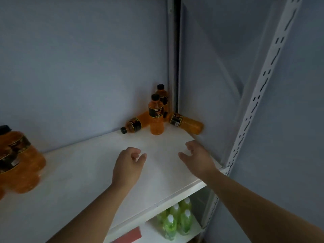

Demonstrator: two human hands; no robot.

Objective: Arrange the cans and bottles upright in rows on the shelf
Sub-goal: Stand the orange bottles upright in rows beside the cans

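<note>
Orange drink bottles with black caps and dark labels sit in the back right corner of the white shelf (98,172). One upright bottle (156,116) stands in front, and a second upright bottle (162,94) stands behind it by the wall. A third bottle (134,125) lies on its side to the left, and another lying bottle (185,124) rests at the right. My left hand (128,164) and my right hand (199,158) hover over the shelf in front of them, fingers loosely curled and apart, holding nothing.
A cluster of orange bottles (19,160) stands at the shelf's left edge. A white slotted upright (259,95) rises at the right. Green bottles with white caps (177,220) stand on the lower shelf, beside a red tag (130,235) on the shelf front.
</note>
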